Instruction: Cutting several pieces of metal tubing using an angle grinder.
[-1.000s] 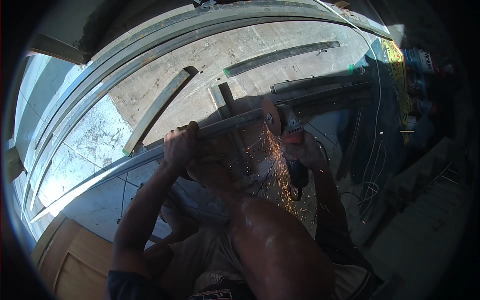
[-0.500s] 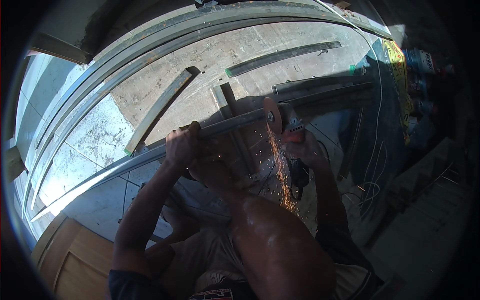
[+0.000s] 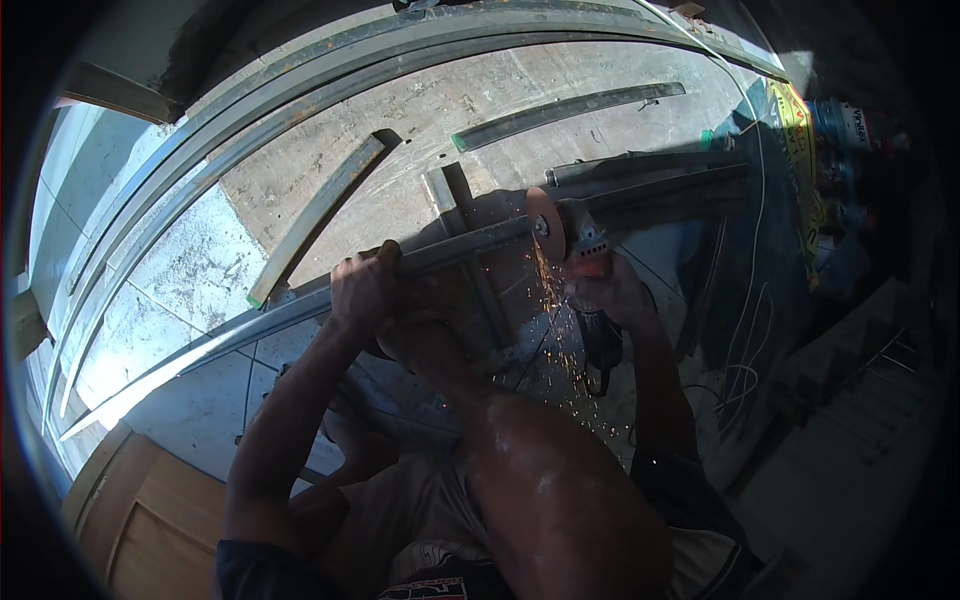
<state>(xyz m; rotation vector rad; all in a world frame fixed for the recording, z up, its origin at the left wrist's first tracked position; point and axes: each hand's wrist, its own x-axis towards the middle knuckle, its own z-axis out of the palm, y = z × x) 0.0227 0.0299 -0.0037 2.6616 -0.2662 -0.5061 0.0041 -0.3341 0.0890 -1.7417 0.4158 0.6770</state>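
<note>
A long grey metal bar (image 3: 465, 246) runs from the lower left up to the middle right. My left hand (image 3: 363, 285) is closed around it, left of centre, and my foot is just beside that hand. My right hand (image 3: 612, 293) grips an angle grinder (image 3: 592, 262) with a red-and-black body. Its reddish-brown disc (image 3: 545, 226) stands upright at the bar's right part, and orange sparks (image 3: 555, 310) fall from it toward me. Under the bar, a shorter metal piece (image 3: 440, 193) lies crosswise. Whether the disc has passed through the bar cannot be made out.
Cut metal bars (image 3: 318, 220) with green ends lie on the floor beyond. Long bars (image 3: 300, 95) span the far side. A white cable (image 3: 757, 220) loops at the right, near bottles (image 3: 835, 125) and a yellow strip (image 3: 797, 150). A wooden panel (image 3: 165, 510) lies lower left.
The disc has tipped slightly and dropped a little at the bar. The spark stream is thinner and more scattered. My left hand stays in place on the bar.
</note>
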